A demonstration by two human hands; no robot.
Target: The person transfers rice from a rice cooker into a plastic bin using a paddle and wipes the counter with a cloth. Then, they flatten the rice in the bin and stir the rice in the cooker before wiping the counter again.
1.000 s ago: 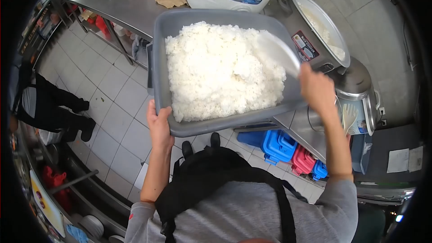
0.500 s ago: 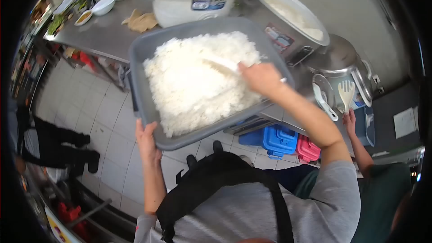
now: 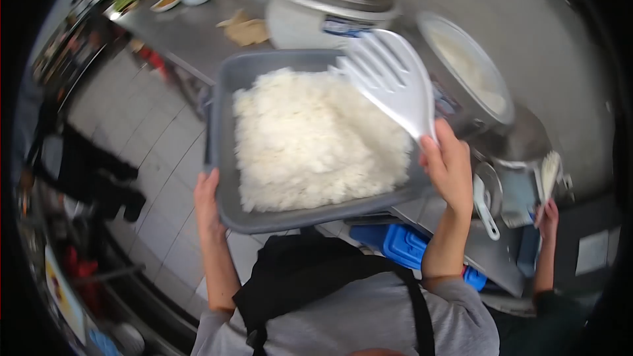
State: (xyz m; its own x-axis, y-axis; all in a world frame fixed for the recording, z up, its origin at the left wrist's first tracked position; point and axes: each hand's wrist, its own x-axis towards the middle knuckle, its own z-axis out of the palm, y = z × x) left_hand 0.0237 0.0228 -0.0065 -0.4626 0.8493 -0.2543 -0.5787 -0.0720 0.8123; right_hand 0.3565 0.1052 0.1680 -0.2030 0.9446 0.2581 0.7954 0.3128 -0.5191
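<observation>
A grey tub (image 3: pixel 221 138) heaped with white rice (image 3: pixel 310 138) is held up in front of my body. My left hand (image 3: pixel 208 204) grips its near left corner, fingers at the outer wall. My right hand (image 3: pixel 450 163) is closed round the handle of a white slotted rice paddle (image 3: pixel 389 76). The paddle is raised above the right part of the tub, its prongs pointing up and left, apart from the rice.
Behind the tub stands a lidded rice cooker (image 3: pixel 290 16) on a steel counter (image 3: pixel 171 29); an open cooker with rice (image 3: pixel 465 72) is to its right. At right, a co-worker's hand (image 3: pixel 548 217) holds another paddle (image 3: pixel 548 175). Blue bins (image 3: pixel 403 245) sit below.
My right hand has lifted the paddle out of the rice and turned its head upward. The tub now appears slightly lower and further right. The co-worker's hand and paddle have shifted right and down.
</observation>
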